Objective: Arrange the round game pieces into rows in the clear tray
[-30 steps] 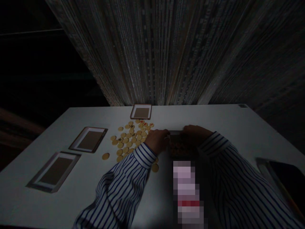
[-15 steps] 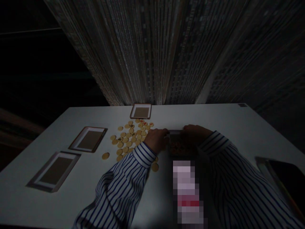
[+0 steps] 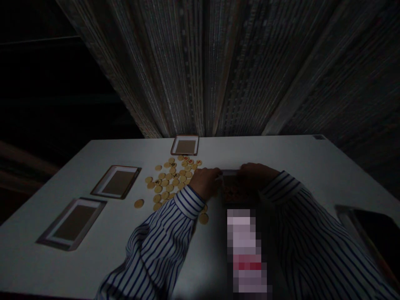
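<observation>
A shadowed clear-looking box stands in front of me, with several round pieces dimly visible in its near part. My left hand has its fingers closed at the far left corner of this box. At the far right corner, the fingers of my right hand are bent over the edge; shadow hides part of them. Left of my left hand, many round wooden Chinese chess pieces lie scattered, some with red or black characters. My left wrist and sleeve cover a few of them.
Three shallow trays or lids with brown and white inserts lie on the white table: one at the back, one at left, another nearer. At right is a dark flat object. Hanging curtains border the far edge.
Both hands stay at the box's far corners with almost no movement. The view has shifted very slightly.
</observation>
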The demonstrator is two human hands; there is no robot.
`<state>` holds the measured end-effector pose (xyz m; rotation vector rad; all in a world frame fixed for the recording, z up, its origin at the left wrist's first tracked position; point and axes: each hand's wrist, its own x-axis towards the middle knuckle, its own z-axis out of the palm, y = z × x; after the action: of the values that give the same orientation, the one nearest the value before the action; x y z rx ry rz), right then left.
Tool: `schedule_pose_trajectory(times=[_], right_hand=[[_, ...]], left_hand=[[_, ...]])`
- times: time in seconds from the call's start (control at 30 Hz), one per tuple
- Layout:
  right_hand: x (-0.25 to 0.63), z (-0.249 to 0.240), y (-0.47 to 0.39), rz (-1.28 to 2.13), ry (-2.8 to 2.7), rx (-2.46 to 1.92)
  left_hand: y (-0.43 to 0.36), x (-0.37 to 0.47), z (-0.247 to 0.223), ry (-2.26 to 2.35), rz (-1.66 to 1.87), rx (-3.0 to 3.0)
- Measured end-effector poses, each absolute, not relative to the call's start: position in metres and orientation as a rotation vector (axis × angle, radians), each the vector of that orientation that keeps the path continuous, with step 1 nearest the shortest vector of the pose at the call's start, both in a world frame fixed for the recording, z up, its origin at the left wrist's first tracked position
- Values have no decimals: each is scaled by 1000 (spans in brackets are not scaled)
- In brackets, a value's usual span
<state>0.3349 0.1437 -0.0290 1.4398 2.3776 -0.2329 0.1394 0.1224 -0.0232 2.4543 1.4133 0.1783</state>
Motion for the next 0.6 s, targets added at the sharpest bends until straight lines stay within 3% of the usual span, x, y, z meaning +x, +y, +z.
schedule_pose_trajectory(times=[0.6], right_hand=[[350,-9,139,-274,2422,1573]], left_hand=[[124,138,-25,1405,221,2460]])
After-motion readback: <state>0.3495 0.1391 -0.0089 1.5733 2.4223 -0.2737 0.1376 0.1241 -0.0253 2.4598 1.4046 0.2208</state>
